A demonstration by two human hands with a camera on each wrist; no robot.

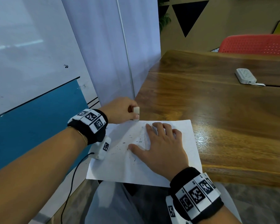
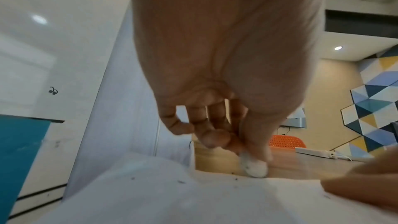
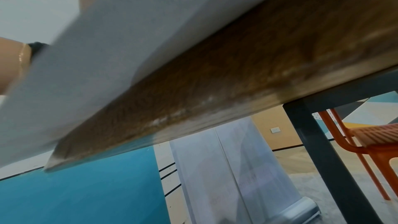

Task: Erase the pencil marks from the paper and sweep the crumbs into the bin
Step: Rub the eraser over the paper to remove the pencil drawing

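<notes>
A white sheet of paper (image 1: 120, 165) lies at the near left corner of the wooden table (image 1: 225, 118), hanging partly over the near edge. Dark eraser crumbs (image 1: 138, 140) are scattered over it. My left hand (image 1: 120, 111) pinches a small white eraser (image 1: 136, 110) at the paper's far left edge; the left wrist view shows the eraser (image 2: 255, 168) touching the table just beyond the paper (image 2: 193, 198). My right hand (image 1: 160, 146) lies flat on the paper with fingers spread, holding it down. The right wrist view shows only the paper's underside (image 3: 107, 57) and the table edge (image 3: 215, 94).
A white power strip (image 1: 246, 75) lies at the far right of the table. A red-orange chair (image 1: 255, 44) stands behind it. A white translucent bag-like bin (image 1: 107, 202) sits below the table's near edge. A white wall with a blue panel (image 1: 31, 126) is on the left.
</notes>
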